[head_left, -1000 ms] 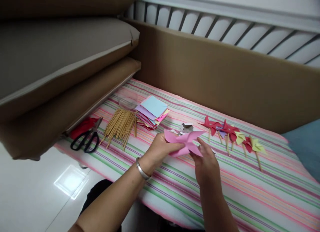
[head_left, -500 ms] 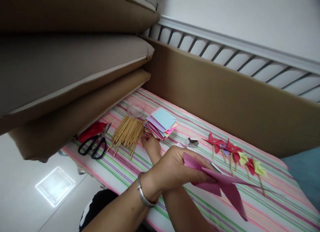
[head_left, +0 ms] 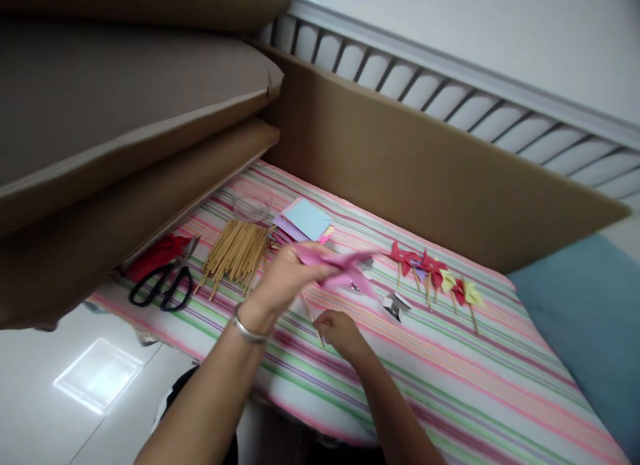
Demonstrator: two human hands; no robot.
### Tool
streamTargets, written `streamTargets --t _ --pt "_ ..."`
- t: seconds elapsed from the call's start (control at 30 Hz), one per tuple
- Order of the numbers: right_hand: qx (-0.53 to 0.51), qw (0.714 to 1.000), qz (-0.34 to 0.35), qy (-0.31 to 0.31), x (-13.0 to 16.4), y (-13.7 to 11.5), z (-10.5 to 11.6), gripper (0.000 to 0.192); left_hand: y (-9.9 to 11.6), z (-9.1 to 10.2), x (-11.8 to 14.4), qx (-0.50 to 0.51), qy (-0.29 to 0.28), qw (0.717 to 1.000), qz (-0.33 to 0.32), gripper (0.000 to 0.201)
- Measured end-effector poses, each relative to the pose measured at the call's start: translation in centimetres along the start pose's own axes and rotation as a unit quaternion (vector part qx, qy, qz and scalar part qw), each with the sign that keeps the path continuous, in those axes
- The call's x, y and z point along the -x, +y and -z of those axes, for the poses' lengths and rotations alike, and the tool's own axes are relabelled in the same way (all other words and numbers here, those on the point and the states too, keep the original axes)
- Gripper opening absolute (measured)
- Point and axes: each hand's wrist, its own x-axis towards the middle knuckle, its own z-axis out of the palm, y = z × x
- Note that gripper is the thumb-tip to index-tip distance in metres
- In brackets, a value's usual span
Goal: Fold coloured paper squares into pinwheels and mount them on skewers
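My left hand (head_left: 287, 275), with a silver bracelet at its wrist, is closed on a pink paper pinwheel (head_left: 345, 265). The pinwheel is a little blurred, held above the striped cloth. Lower and to the right, my right hand (head_left: 340, 330) pinches a thin wooden stick (head_left: 313, 318), which slants up toward the pinwheel. Whether the stick's upper end touches the paper is unclear. Left of my left hand lies a pile of similar wooden sticks (head_left: 237, 251). Just behind that hand sits a stack of coloured paper squares (head_left: 306, 218), blue on top.
Black-handled scissors (head_left: 167, 278) and a red bag-like item (head_left: 157, 257) lie at the left. A clear round container (head_left: 251, 201) stands behind the sticks. Finished pinwheels (head_left: 433, 271) lie in a row at the right, with a small shiny wrapper (head_left: 396, 306) nearer. Big cushions (head_left: 150, 105) overhang the left side.
My right hand has come back from the stick pile with one stick, uncrossing from under my left arm. My left hand has moved left and up with the pink pinwheel. The view has shifted.
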Motion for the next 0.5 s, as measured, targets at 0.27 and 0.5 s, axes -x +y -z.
streamTargets --t 0.27,0.5 --pt "0.004 0.995 -0.012 0.098 -1.0 -1.2 0.2 0.02 -2.8 3.8 -2.9 0.117 0.123 0.985 -0.031 0.018" --pt "-0.126 0.99 -0.01 0.07 -2.6 -1.2 0.9 0.014 -4.0 3.3 -2.3 0.022 0.033 0.999 0.036 0.016"
